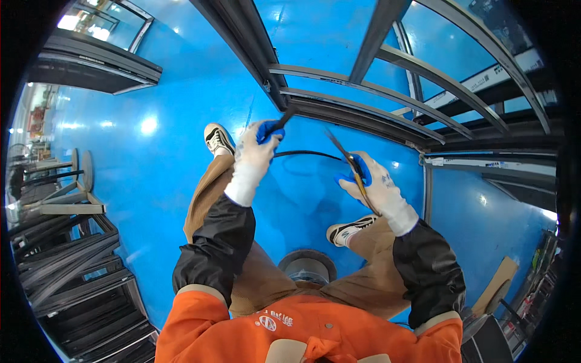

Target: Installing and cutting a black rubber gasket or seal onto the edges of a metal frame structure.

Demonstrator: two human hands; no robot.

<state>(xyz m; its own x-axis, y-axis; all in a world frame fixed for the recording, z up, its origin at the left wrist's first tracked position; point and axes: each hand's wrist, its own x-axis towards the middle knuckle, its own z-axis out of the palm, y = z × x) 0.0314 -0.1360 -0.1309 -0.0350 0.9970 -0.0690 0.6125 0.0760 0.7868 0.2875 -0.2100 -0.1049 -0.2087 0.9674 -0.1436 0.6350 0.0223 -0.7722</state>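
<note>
mid-job: left gloved hand (257, 145) pinching thin black rubber strip (305, 153) beside dark metal frame (339, 109), right gloved hand (372, 181) clasping scissors (348, 158), strip uncut.

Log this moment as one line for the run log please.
left hand: pinches black rubber strip at metal frame | right hand: holds scissors by strip | blue floor

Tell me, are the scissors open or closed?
Cannot tell. The right hand holds the scissors, but the blades look like a single thin blurred line above the black strip.

window workshop: stacked metal frames (72, 272)
</note>
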